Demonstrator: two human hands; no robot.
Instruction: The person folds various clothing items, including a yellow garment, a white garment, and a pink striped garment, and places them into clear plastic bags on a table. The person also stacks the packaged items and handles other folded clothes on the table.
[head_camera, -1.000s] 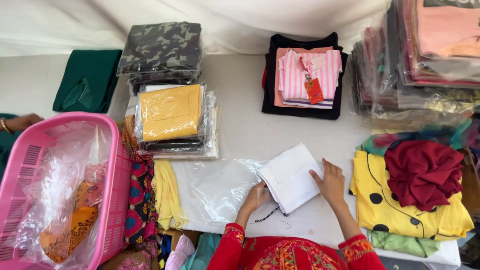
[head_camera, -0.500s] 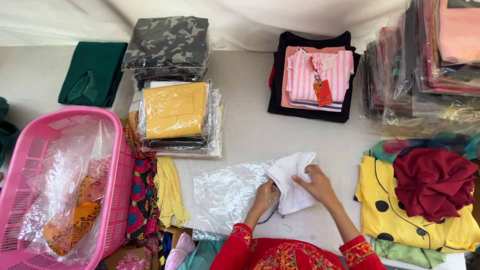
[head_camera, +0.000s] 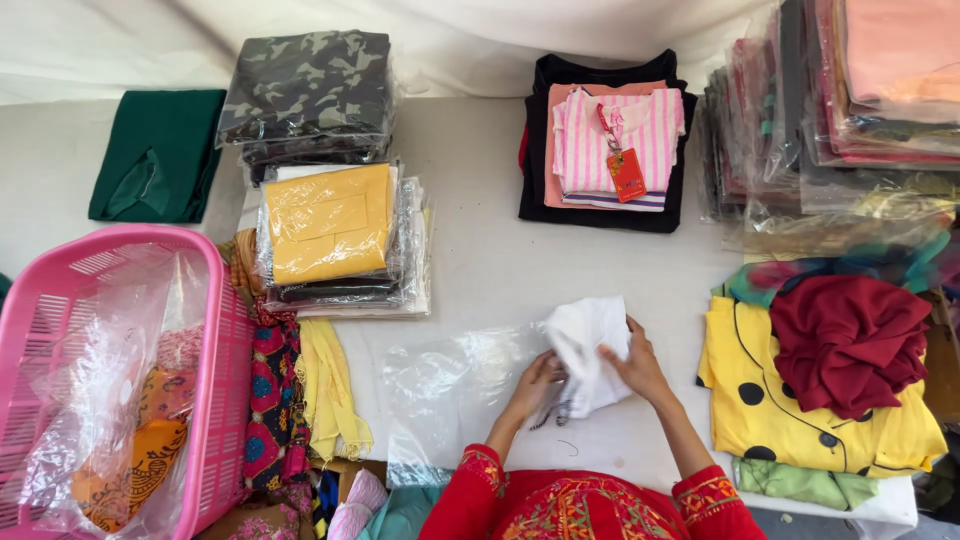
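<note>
Two hands' grip (head_camera: 585, 372) around white folded cloth (head_camera: 592, 345), above clear bag (head_camera: 440, 385).

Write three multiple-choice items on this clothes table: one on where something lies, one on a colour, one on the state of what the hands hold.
1. Where is the pink basket?
A. at the person's left
B. at the far right
C. on the camouflage stack

2. What colour is the garment on top of the yellow dotted garment?
A. white
B. dark red
C. green

3. How is the white cloth now?
A. sealed in a bag
B. lying flat, untouched
C. bunched between both hands

Answers:
1 A: the basket sits at the picture's left edge, on the side of the left hand.
2 B: the dark red garment lies crumpled on the yellow one.
3 C: the left hand and right hand both grip the cloth, which is crumpled above the clear plastic bag.
</note>
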